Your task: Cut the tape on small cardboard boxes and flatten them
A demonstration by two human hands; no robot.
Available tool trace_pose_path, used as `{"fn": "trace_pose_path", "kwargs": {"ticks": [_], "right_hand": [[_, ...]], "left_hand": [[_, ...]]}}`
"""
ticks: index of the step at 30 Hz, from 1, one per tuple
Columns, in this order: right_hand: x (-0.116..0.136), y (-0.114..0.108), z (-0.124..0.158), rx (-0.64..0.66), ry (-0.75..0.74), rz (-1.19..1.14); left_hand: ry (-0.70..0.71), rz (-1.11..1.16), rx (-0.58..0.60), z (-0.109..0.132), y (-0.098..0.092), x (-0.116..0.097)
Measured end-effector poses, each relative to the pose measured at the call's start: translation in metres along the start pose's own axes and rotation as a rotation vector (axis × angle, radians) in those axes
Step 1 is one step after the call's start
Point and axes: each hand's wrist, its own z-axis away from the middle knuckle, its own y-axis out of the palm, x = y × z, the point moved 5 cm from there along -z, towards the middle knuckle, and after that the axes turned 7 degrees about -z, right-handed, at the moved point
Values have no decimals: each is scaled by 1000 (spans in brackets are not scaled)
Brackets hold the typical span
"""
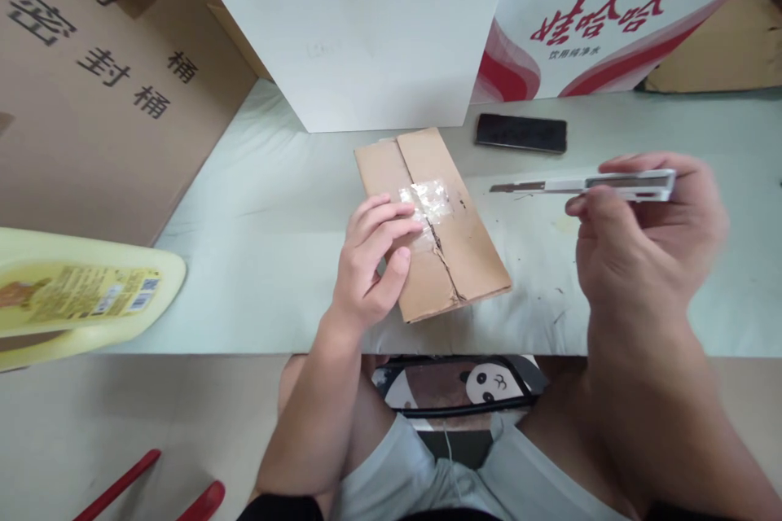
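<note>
A small flat cardboard parcel (455, 240) lies on the pale table (269, 260), with clear tape (431, 199) across its torn centre seam. My left hand (370, 260) rests on the parcel's left half, fingers curled and pressing down on it beside the tape. My right hand (641, 248) hovers to the right of the parcel, closed around a white utility knife (604, 185). The knife's blade is out and points left toward the parcel, apart from it.
A black phone (520, 133) lies behind the parcel. A white box (372, 41) and a red-and-white printed carton (611, 16) stand at the back. A large brown carton (103, 81) is at left, with a yellow jug (79, 293) in front of it. Red handles (152, 488) show near the floor.
</note>
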Motion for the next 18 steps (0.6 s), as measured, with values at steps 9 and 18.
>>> {"fn": "trace_pose_path", "kwargs": {"ticks": [9, 18], "right_hand": [[47, 35, 42, 208, -74, -61], [41, 48, 50, 206, -134, -57]], "left_hand": [[-39, -40, -6, 9, 18, -39], [-62, -81, -22, 17, 24, -23]]}}
